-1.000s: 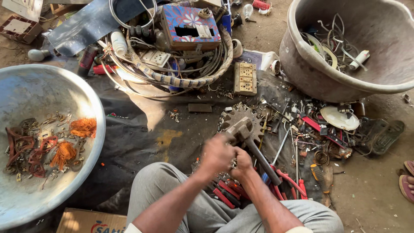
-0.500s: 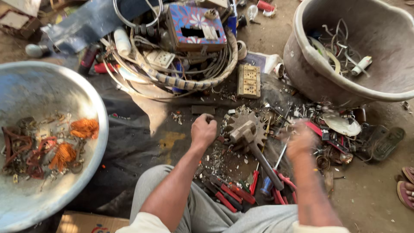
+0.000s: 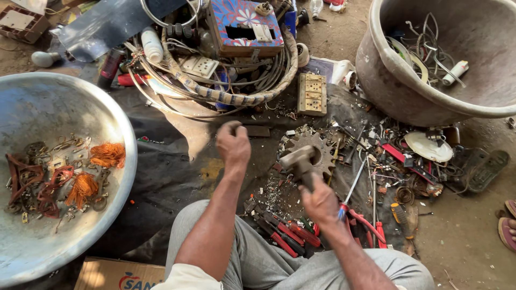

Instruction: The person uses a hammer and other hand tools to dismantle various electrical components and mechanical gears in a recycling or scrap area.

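Note:
My right hand (image 3: 321,202) grips the handle of a hammer (image 3: 299,160), whose head hangs just over a toothed metal gear (image 3: 317,144) lying on the dark ground sheet. My left hand (image 3: 233,142) is closed, reaching forward over a small dark flat piece (image 3: 259,130) on the sheet; I cannot tell whether it holds anything. Red-handled pliers and screwdrivers (image 3: 290,232) lie between my knees, under the right forearm.
A big metal bowl (image 3: 115,110) at left holds copper wire and scrap. A large grey tub (image 3: 392,80) at upper right holds wire pieces. Coiled cables, a blue patterned box (image 3: 242,24) and a switch plate (image 3: 312,94) lie ahead; small scrap is scattered to the right.
The hands, together at the hammer a second ago, split apart. The left hand reached forward to the dark piece; the right hand swung out right, then came back onto the hammer handle.

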